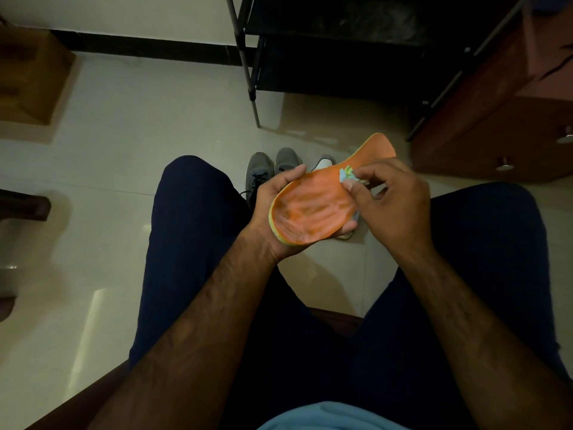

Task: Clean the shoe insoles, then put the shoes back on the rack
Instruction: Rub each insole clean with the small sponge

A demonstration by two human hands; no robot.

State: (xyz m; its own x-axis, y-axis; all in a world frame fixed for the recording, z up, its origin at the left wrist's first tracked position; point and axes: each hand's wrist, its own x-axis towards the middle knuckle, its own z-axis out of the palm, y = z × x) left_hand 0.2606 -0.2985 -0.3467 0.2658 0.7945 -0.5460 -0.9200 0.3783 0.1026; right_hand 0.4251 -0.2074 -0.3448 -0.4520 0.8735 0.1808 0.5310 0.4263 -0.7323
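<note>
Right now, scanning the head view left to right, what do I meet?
Brown wooden box → grey lace-up sneakers → orange foam insole → right hand pinching a pale cloth → reddish-brown drawer cabinet.

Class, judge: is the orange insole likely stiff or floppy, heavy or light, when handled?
Probably flexible: the insole curves along its length under the cloth pinched by the right hand. Likely light: the left hand holds it by one end. Not limp: its far end juts out unsupported.
</note>
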